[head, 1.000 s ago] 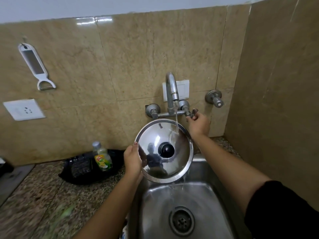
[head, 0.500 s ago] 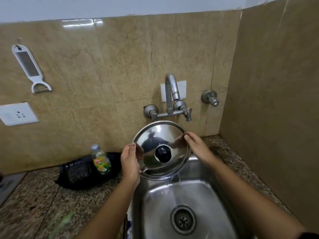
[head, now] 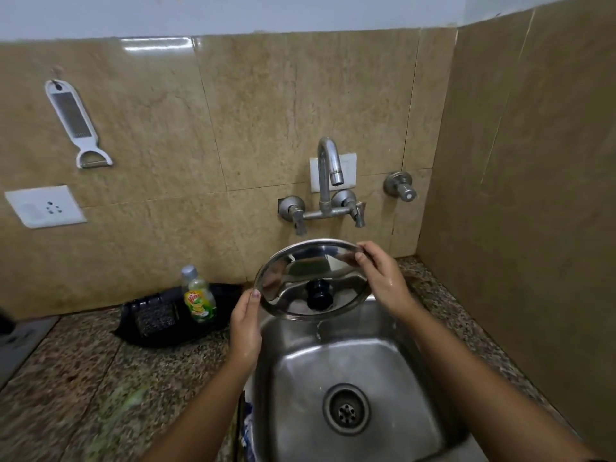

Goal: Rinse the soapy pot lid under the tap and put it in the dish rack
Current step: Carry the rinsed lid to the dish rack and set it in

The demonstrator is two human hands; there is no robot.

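While both hands grip the pot lid point(head: 311, 278) — sink point(head: 393, 378) holds nothing.

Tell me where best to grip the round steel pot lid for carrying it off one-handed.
Probably by the black knob at the centre of the round steel pot lid, coming from the near side. It faces the camera, stands clear, and neither the left hand nor the right hand at the rim covers it.
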